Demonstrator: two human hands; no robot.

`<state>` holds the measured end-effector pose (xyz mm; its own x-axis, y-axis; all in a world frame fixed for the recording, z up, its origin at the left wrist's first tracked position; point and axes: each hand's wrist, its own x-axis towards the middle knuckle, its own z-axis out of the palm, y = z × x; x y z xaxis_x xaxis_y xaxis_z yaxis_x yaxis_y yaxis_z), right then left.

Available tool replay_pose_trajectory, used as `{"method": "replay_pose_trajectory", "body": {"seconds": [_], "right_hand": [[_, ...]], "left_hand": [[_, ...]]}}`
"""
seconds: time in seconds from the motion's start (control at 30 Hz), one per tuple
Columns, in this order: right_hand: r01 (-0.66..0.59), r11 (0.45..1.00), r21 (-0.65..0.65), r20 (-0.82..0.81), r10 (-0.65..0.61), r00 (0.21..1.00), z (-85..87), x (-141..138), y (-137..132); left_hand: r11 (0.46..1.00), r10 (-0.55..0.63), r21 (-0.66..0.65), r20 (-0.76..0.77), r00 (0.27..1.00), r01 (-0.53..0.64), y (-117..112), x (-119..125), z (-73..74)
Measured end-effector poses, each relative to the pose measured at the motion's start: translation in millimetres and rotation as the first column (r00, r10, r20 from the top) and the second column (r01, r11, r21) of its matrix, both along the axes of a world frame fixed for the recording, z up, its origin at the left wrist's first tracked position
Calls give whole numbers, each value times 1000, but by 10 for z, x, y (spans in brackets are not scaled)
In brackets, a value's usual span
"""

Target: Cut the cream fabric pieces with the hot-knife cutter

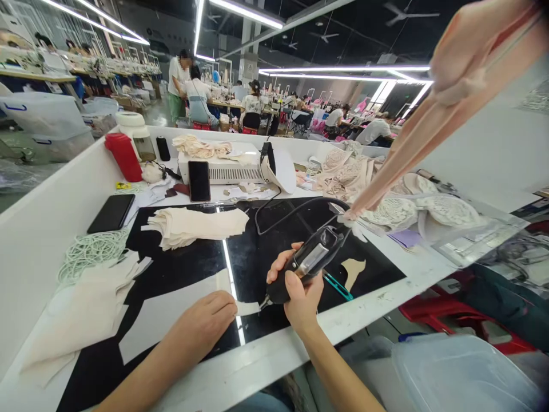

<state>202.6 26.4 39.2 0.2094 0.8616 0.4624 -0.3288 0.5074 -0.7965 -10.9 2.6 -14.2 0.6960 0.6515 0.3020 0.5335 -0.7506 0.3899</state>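
My right hand [302, 300] is wrapped round a black corded handheld power tool [315, 257], tilted with its thin metal tip down at the end of a small cream fabric piece [249, 309]. Fingers together, my left hand [214, 317] presses and holds that piece on the shiny black board [283, 226]. Under my left hand lies a large white sheet [167, 312]. A pink stretchy fabric band [398, 137] runs from the upper right down to the tool's back end. Right of the tool lie a slim teal tool [338, 286] and a cream scrap [354, 272].
A stack of cream fabric pieces [197, 225] lies behind my hands. Pale fabric [86, 309] and green cord [92, 254] are at left. A phone [199, 180] leans on a white box [227, 169]. Lace pieces [398, 212] pile at right. People sit at benches beyond.
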Motion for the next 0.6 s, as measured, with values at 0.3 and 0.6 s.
{"method": "replay_pose_trajectory", "body": {"seconds": [0.3, 0.6], "right_hand": [[8, 1000, -11, 17, -8, 1000, -88, 17, 25], [35, 999, -25, 26, -34, 999, -89, 12, 19]], "left_hand": [[999, 36, -20, 8, 999, -36, -12, 3, 27], [998, 35, 46, 5, 999, -36, -13, -34, 1]]}}
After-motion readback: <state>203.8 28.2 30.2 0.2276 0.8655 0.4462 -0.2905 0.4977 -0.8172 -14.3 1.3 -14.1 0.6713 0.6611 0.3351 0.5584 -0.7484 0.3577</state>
